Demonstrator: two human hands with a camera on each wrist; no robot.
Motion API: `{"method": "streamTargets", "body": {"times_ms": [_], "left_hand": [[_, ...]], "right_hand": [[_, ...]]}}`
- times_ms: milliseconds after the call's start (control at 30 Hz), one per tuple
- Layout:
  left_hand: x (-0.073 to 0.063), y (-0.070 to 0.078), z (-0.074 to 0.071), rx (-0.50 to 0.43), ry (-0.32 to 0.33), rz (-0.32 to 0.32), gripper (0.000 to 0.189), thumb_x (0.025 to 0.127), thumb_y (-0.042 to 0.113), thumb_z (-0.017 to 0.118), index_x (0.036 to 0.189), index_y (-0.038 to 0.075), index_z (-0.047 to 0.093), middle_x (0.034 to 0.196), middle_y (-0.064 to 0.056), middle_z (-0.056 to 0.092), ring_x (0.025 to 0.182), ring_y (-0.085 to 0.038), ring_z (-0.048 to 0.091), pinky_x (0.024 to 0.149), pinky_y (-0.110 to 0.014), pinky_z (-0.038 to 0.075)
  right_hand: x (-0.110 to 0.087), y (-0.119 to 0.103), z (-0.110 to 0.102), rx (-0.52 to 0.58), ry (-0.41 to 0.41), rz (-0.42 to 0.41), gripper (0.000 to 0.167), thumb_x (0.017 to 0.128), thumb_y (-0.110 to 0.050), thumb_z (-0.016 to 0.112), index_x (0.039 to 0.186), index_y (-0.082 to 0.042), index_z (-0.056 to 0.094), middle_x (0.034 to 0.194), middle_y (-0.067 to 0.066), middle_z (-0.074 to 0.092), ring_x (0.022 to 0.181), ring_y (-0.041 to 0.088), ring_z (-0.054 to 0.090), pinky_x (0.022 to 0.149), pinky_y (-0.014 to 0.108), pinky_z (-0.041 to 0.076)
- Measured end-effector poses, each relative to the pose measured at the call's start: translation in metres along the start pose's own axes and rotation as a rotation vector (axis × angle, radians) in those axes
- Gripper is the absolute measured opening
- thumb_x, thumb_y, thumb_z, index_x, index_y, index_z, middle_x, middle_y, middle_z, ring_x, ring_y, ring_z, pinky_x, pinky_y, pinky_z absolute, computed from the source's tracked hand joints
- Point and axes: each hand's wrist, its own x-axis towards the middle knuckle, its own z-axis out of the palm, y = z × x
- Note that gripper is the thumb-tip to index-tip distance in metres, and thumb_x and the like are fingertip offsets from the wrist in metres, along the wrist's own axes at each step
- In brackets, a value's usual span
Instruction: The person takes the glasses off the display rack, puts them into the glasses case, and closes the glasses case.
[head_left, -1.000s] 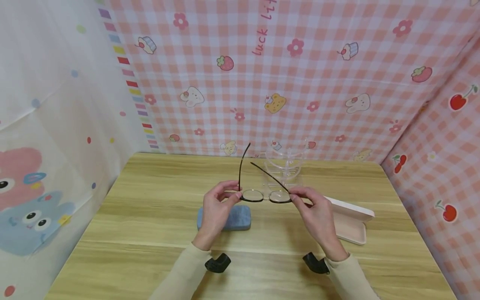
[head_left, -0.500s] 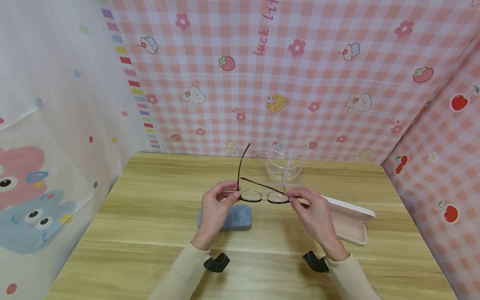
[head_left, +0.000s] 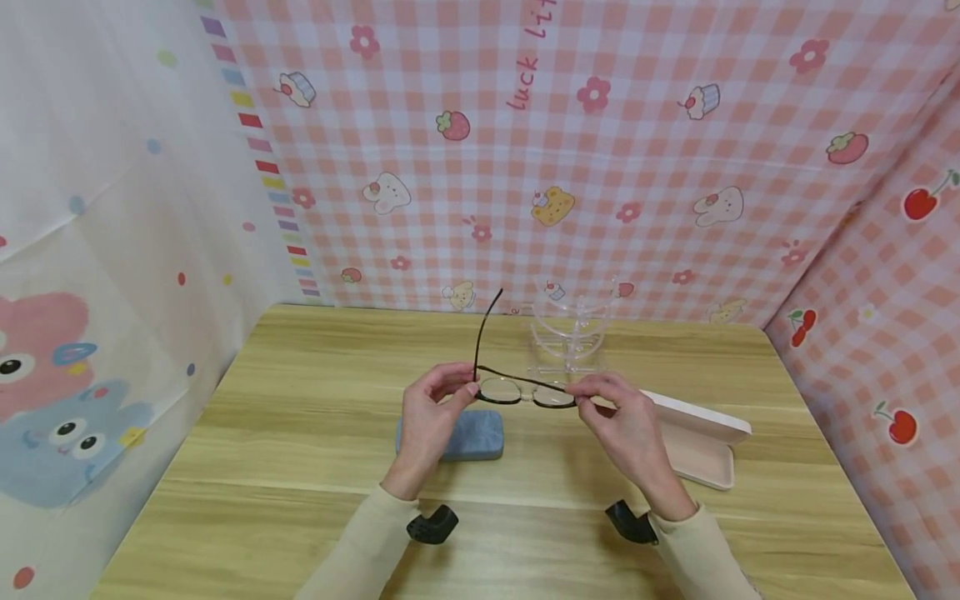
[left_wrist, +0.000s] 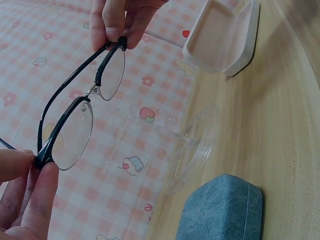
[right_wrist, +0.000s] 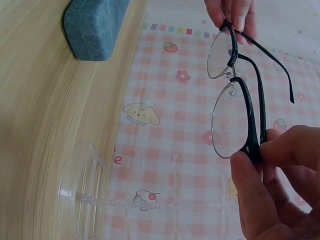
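A pair of eyeglasses (head_left: 501,402) with dark upper rims and clear lenses is held up above the table between both hands. My left hand (head_left: 433,417) pinches the frame's left corner by the hinge, and that temple arm sticks out away from me. At the opposite corner, my right hand (head_left: 628,429) pinches the hinge between thumb and fingers. The right temple arm (right_wrist: 261,100) lies folded across behind the lenses. Partly behind the left hand, a blue glasses case (head_left: 474,437) sits on the table, its lid down.
Beside the right hand lies an open white case (head_left: 701,454) with a pale pink inside. A clear plastic glasses stand (head_left: 572,337) is at the back of the wooden table (head_left: 300,375), in front of a pink checked cloth (head_left: 480,167). Each wrist carries a black mount.
The right temple arm has swung inward, from pointing back and left to lying folded across the lenses. The left temple arm stays out, and both hands have hardly moved.
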Motion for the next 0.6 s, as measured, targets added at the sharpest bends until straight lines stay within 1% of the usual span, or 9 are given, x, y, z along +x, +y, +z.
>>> {"method": "streamTargets", "body": {"times_ms": [100, 233, 433, 600], "left_hand": [[0.0, 0.0004, -0.0001, 0.004, 0.003, 0.0, 0.023, 0.091, -0.005, 0.074, 0.114, -0.002, 0.074, 0.106, -0.02, 0.074, 0.089, -0.02, 0.072, 0.076, -0.03, 0.063], [-0.0003, 0.0009, -0.0004, 0.009, 0.009, -0.004, 0.023, 0.091, -0.005, 0.074, 0.113, -0.001, 0.075, 0.105, -0.016, 0.075, 0.09, -0.021, 0.072, 0.077, -0.034, 0.064], [-0.0007, 0.0015, -0.001, 0.011, 0.014, 0.0, 0.022, 0.091, -0.005, 0.074, 0.112, 0.001, 0.075, 0.103, -0.014, 0.075, 0.09, -0.021, 0.072, 0.076, -0.031, 0.063], [-0.0009, 0.0013, -0.0014, 0.016, 0.019, 0.008, 0.021, 0.091, -0.004, 0.074, 0.112, 0.001, 0.076, 0.103, -0.014, 0.075, 0.089, -0.02, 0.071, 0.076, -0.031, 0.064]], "right_hand": [[0.0001, -0.0001, 0.0002, 0.0, -0.001, 0.004, 0.023, 0.089, 0.009, 0.069, 0.098, -0.009, 0.082, 0.103, 0.0, 0.071, 0.098, 0.017, 0.068, 0.076, 0.018, 0.06], [0.0003, -0.0011, 0.0009, -0.003, -0.004, 0.004, 0.025, 0.088, 0.01, 0.069, 0.098, -0.01, 0.082, 0.102, 0.0, 0.071, 0.096, 0.017, 0.068, 0.076, 0.019, 0.06], [0.0004, -0.0031, 0.0019, -0.006, -0.009, 0.001, 0.026, 0.088, 0.01, 0.068, 0.097, -0.01, 0.082, 0.101, 0.0, 0.07, 0.095, 0.017, 0.068, 0.076, 0.023, 0.062], [0.001, -0.0035, 0.0022, -0.027, -0.02, 0.011, 0.026, 0.088, 0.009, 0.067, 0.097, -0.01, 0.082, 0.101, -0.001, 0.07, 0.094, 0.016, 0.068, 0.077, 0.027, 0.062]]}}
